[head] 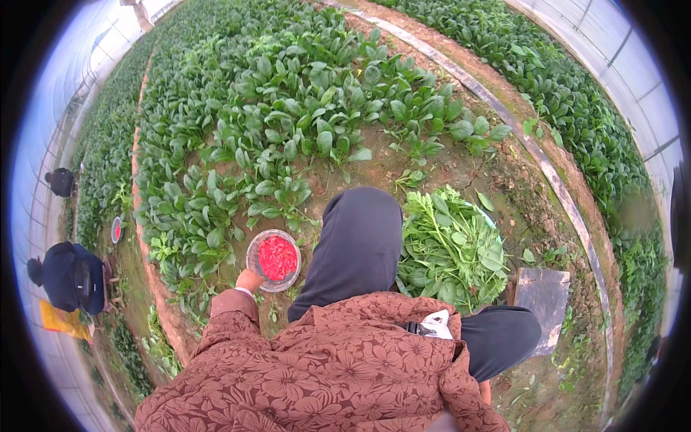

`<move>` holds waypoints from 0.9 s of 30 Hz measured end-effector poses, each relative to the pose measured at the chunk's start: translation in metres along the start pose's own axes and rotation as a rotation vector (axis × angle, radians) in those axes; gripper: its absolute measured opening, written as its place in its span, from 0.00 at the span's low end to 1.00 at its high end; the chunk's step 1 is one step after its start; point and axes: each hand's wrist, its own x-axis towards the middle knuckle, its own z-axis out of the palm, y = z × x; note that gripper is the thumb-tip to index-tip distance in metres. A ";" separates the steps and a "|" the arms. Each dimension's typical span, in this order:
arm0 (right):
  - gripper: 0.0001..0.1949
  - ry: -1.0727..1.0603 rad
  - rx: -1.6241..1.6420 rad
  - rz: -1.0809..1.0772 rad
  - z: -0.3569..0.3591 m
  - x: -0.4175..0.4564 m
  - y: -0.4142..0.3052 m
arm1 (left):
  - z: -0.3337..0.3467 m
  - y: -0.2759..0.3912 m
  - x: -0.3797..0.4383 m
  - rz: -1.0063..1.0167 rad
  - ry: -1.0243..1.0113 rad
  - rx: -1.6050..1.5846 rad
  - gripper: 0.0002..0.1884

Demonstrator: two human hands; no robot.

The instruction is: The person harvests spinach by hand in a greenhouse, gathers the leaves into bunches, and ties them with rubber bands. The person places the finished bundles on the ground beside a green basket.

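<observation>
My left hand (249, 281) grips the near-left rim of a round plastic bucket (296, 275) on the soil, left of my raised knee. Many small red strips (277, 258), perhaps ties, fill its middle. At the lower right, only a sliver of my right hand (485, 391) shows below my bent leg; sleeve and leg hide the rest, so what it touches cannot be seen. Beyond that leg, a heap of picked leafy greens (453, 248) overflows a container whose pale rim (486, 214) peeks out at the right.
Rows of spinach-like plants (302, 92) grow ahead. A flat board (542, 302) lies on the right, before a long pale strip (561, 194) edging the bed. At left, a crouching person (73, 278), another person (60, 182) and a second bucket (116, 230) are visible under the greenhouse film.
</observation>
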 end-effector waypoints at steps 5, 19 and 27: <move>0.20 0.011 -0.081 0.038 -0.038 -0.007 0.018 | 0.024 0.013 0.010 -0.227 -0.228 -0.454 0.21; 0.21 0.151 -0.190 -0.070 -0.197 -0.057 0.131 | 0.083 -0.047 0.035 -0.512 -0.202 -1.281 0.12; 0.22 0.086 0.047 -0.076 -0.159 -0.104 0.118 | 0.063 -0.133 0.069 0.326 -0.068 0.429 0.12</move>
